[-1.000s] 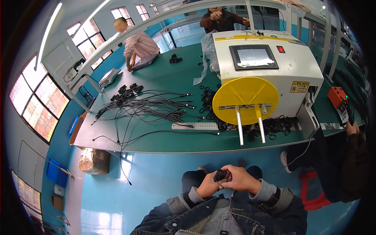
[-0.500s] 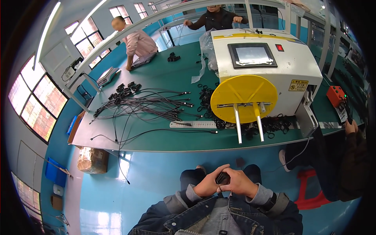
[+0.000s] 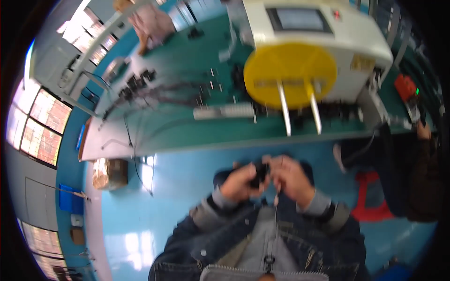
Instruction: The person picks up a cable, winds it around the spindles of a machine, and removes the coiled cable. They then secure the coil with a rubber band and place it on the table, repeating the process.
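Observation:
In front of my lap, my left hand [image 3: 238, 182] is closed round a coiled black cable [image 3: 259, 176]. My right hand [image 3: 293, 180] is at the coil's right side, fingers bent together on it. A cable end with a light tip [image 3: 276, 200] hangs below the right fingers. Motion blurs both hands and the coil. On the green table [image 3: 183, 133] beyond lie several loose black cables [image 3: 168, 91] with plugs pointing right, and a heap of coiled bundles [image 3: 137, 83] at their left end.
A white machine [image 3: 262, 23] with a yellow disc [image 3: 290, 63] and two rods stands on the table. A ruler [image 3: 222, 111] lies by the table's front edge. A cardboard box [image 3: 110, 174] is on the floor at left, a red stool [image 3: 370, 196] at right. Co-workers [image 3: 152, 23] are nearby.
My view has tilted down, so the table sits higher in the picture. My hands have shifted from cupping the coil together to the left gripping it and the right at its side.

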